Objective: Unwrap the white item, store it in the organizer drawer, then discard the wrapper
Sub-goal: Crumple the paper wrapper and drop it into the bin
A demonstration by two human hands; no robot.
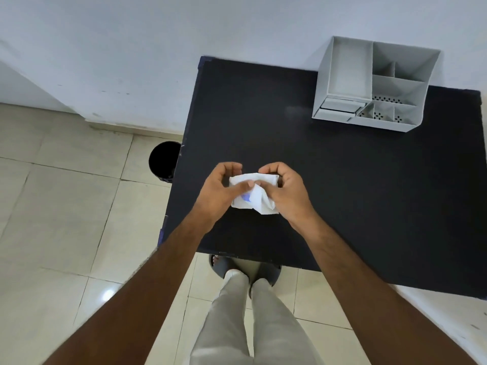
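Note:
A white wrapped item [253, 192] with a small blue mark is held over the black table [342, 193], near its front left part. My left hand [218, 191] grips its left side, thumb on top. My right hand [287, 191] pinches its right side, where the white wrapper is loose and crumpled. What lies inside the wrapper is hidden. The grey desk organizer [374, 85] stands at the table's far right, with two small drawers [340, 109] at its front left, both pushed in.
A black bin [163, 162] stands on the tiled floor just left of the table. The white wall runs behind the table. My legs and dark sandals show below the table's front edge.

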